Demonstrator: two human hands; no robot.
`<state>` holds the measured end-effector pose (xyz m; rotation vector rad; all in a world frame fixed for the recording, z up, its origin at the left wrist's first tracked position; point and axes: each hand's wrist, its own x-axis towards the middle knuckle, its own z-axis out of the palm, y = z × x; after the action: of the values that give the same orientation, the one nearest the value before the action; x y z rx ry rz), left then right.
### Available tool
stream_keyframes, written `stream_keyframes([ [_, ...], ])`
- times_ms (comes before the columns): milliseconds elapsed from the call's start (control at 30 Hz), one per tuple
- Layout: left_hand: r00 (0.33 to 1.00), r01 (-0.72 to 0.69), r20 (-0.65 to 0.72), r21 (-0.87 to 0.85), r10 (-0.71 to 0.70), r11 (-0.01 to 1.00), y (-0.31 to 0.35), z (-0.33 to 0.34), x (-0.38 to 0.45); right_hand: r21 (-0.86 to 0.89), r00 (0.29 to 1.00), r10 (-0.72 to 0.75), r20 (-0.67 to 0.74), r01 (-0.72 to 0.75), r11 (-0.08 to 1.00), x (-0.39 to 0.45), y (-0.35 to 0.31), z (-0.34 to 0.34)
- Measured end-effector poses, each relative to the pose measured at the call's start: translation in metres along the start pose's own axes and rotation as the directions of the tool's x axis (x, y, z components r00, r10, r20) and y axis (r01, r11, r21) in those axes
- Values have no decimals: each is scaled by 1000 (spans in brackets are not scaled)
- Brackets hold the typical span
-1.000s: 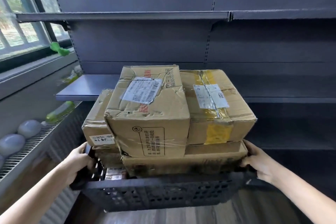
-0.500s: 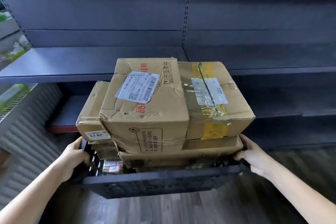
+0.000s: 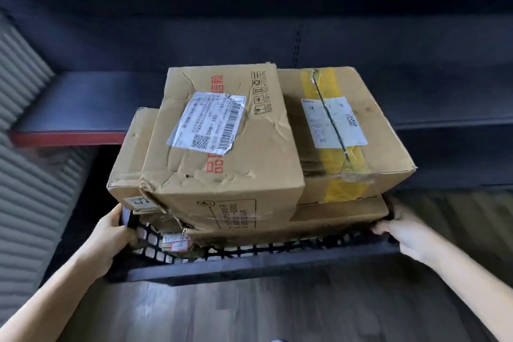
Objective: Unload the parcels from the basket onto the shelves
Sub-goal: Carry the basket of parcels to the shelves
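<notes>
At the far left a ribbed grey panel (image 3: pixel 22 175) runs down the edge of the view, and beside it a dark shelf (image 3: pixel 83 108) with a red front lip juts out low in the rack. The left hand (image 3: pixel 111 233) grips the left end of the black lattice basket (image 3: pixel 249 264), thumb on the rim and fingers curled round the wall. The basket hangs above the dark wood floor (image 3: pixel 249 311), piled past its rim with parcels. A small brown box (image 3: pixel 130 164) sits at the left of the pile, touching the dented carton (image 3: pixel 222 153) with a white barcode label in the middle. Just right of it lies the yellow-taped carton (image 3: pixel 347 133), and both rest on a flat box (image 3: pixel 333 216) beneath. The right hand (image 3: pixel 405 236) clasps the basket's right end, fingers hooked over the rim.
</notes>
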<state>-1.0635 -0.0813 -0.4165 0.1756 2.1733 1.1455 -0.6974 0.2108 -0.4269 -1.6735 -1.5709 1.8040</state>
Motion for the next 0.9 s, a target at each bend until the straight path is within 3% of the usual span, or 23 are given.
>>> stream_keyframes([
  [333, 997, 56, 53, -48, -53, 997, -162, 66, 114, -33, 1000, 18, 0, -18, 999, 116, 158, 52],
  [667, 995, 68, 74, -7, -67, 998, -253, 104, 161, -75, 998, -7, -69, 2, 997, 167, 255, 64],
  [800, 993, 94, 72, 10, -95, 995, -279, 115, 172, -211, 998, -17, 61, 29, 977, 176, 278, 61],
  [900, 991, 119, 57, -1, -118, 993, -295, 119, 185, -243, 997, -38, 73, 55, 969, 177, 292, 62],
])
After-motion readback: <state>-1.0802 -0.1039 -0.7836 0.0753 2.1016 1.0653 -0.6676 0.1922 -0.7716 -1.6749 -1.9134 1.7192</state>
